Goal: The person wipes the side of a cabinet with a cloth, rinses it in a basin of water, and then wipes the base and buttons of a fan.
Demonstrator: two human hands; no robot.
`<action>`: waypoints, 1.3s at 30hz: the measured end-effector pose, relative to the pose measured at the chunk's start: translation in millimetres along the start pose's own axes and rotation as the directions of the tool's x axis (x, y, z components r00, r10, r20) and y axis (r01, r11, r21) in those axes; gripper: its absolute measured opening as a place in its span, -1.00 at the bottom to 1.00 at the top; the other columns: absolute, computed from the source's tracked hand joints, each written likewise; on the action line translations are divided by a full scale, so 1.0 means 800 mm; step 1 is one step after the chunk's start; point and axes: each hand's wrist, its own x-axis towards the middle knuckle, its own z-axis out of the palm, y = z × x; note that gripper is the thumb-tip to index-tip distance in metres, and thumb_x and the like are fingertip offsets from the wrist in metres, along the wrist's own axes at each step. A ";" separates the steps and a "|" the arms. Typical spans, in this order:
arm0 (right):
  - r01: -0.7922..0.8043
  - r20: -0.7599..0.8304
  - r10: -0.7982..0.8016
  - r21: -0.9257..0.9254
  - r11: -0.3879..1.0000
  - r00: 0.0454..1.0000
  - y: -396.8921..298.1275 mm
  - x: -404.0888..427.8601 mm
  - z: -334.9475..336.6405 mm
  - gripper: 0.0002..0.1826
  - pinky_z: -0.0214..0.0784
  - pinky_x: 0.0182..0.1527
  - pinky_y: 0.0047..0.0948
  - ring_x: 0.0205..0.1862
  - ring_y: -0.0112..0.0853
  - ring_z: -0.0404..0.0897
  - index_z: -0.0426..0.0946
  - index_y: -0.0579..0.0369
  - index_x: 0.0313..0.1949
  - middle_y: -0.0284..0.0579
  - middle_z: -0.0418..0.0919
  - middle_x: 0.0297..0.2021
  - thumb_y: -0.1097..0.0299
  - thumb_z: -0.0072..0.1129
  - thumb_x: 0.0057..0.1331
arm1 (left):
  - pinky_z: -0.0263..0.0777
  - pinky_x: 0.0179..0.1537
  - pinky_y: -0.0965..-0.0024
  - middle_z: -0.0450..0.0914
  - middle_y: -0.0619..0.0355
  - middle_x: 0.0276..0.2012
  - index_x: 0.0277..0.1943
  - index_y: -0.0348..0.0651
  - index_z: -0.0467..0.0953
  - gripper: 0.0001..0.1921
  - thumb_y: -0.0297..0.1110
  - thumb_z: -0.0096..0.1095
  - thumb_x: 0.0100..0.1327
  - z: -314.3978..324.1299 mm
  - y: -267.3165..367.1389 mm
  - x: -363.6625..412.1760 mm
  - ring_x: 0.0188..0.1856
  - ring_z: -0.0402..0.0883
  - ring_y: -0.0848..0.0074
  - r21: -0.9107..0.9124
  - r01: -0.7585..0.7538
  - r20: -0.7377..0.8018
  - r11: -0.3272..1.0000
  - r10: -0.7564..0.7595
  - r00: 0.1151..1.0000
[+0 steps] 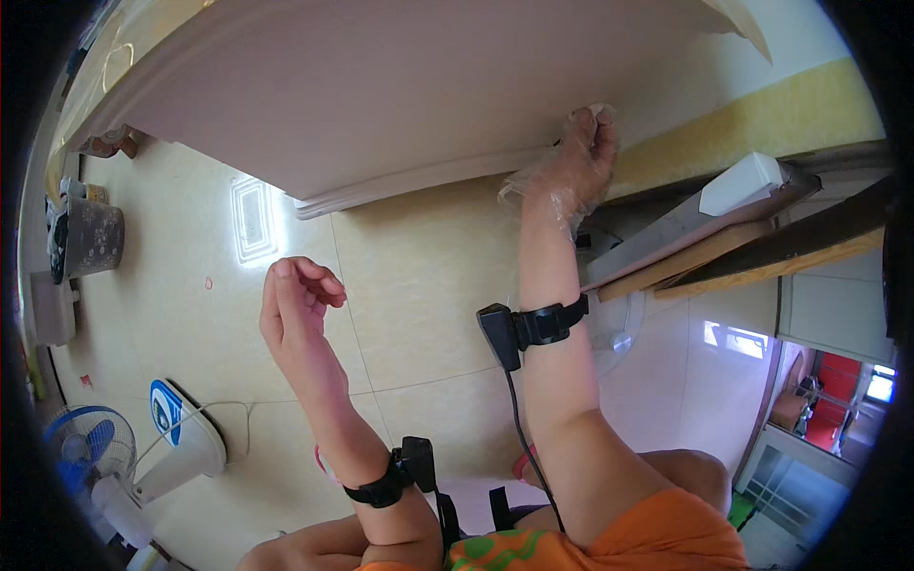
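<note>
My right hand (582, 160), in a clear plastic disposable glove, is raised against the lower right part of a large pinkish-beige panel (400, 93). Its fingers are pinched on a small pale thing (600, 109) at the panel's surface; what this is, I cannot tell. My left hand (300, 300) is bare and hangs above the tiled floor (421, 285), apart from the panel. Its fingers are loosely curled and hold nothing.
Boards (685, 235) lean at the right beside a yellow wall band (750, 107). A blue-and-white fan (89, 442) and a white pedestal appliance (186, 435) stand at lower left. Farther left is a grey patterned bin (93, 235). A black cable (520, 414) hangs from my right forearm's strap.
</note>
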 end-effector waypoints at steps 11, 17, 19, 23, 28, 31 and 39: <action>0.138 0.251 -0.117 -0.066 0.988 0.961 0.024 -0.144 0.047 -0.78 0.32 0.04 -0.47 -0.07 -0.46 0.47 0.49 0.19 -0.05 -0.22 0.52 -0.13 0.50 0.11 0.31 | 0.28 -0.32 0.51 0.44 0.18 -0.47 -0.33 -0.21 0.40 -0.68 -0.17 -0.13 0.49 -0.044 0.010 0.010 -0.42 0.39 0.59 -0.035 0.018 -0.049 0.999 -0.020 0.999; 0.465 0.524 -0.273 -0.278 0.840 0.807 0.053 -0.248 0.084 -0.73 0.40 -0.21 -0.44 -0.23 -0.44 0.53 0.61 -0.03 -0.26 -0.26 0.54 -0.29 0.66 0.20 0.09 | 0.27 -0.30 0.51 0.44 0.20 -0.46 -0.30 -0.18 0.41 -0.71 -0.18 -0.11 0.48 -0.087 0.025 0.020 -0.40 0.39 0.60 -0.091 0.005 -0.086 0.996 -0.013 0.996; 0.381 0.550 -0.209 -0.219 0.898 0.808 0.058 -0.277 0.097 -0.74 0.41 -0.23 -0.42 -0.25 -0.40 0.54 0.62 -0.03 -0.28 -0.23 0.54 -0.30 0.65 0.20 0.08 | 0.28 -0.30 0.51 0.45 0.20 -0.46 -0.29 -0.18 0.41 -0.71 -0.18 -0.11 0.48 -0.101 0.026 0.024 -0.40 0.40 0.60 -0.106 0.001 -0.089 0.994 -0.010 0.996; 0.476 0.634 -0.253 -0.208 0.854 0.731 0.042 -0.296 0.106 -0.78 0.42 -0.24 -0.37 -0.27 -0.30 0.56 0.62 0.01 -0.30 -0.17 0.53 -0.33 0.62 0.21 0.07 | 0.29 -0.29 0.51 0.45 0.22 -0.45 -0.25 -0.17 0.41 -0.74 -0.19 -0.10 0.48 -0.119 0.033 0.026 -0.39 0.41 0.62 -0.133 -0.039 -0.128 0.990 0.022 0.992; 0.527 0.636 -0.287 -0.224 0.820 0.716 0.055 -0.260 0.083 -0.78 0.41 -0.17 -0.32 -0.22 -0.27 0.54 0.58 0.05 -0.27 -0.18 0.53 -0.30 0.62 0.20 0.08 | 0.31 -0.27 0.51 0.44 0.25 -0.44 -0.25 -0.15 0.41 -0.75 -0.19 -0.10 0.48 -0.115 0.031 0.026 -0.37 0.43 0.63 -0.134 -0.032 -0.113 0.990 0.017 0.993; 0.252 0.523 -0.184 -0.062 0.966 0.832 0.061 -0.215 0.056 -0.77 0.37 -0.06 -0.29 -0.11 -0.31 0.50 0.53 0.06 -0.23 -0.21 0.52 -0.25 0.64 0.15 0.11 | 0.32 -0.27 0.51 0.44 0.25 -0.42 -0.25 -0.15 0.41 -0.75 -0.19 -0.10 0.48 -0.100 0.028 0.024 -0.36 0.43 0.64 -0.132 -0.031 -0.082 0.991 0.021 0.996; -0.036 0.015 0.036 -0.044 0.998 0.999 0.044 -0.023 -0.015 -0.80 0.33 0.03 -0.44 -0.12 -0.44 0.47 0.46 0.12 -0.12 -0.25 0.49 -0.17 0.61 0.09 0.28 | 0.31 -0.27 0.50 0.45 0.22 -0.42 -0.26 -0.17 0.41 -0.73 -0.18 -0.09 0.47 -0.031 0.018 0.006 -0.36 0.42 0.61 -0.081 -0.020 0.027 0.996 0.022 0.999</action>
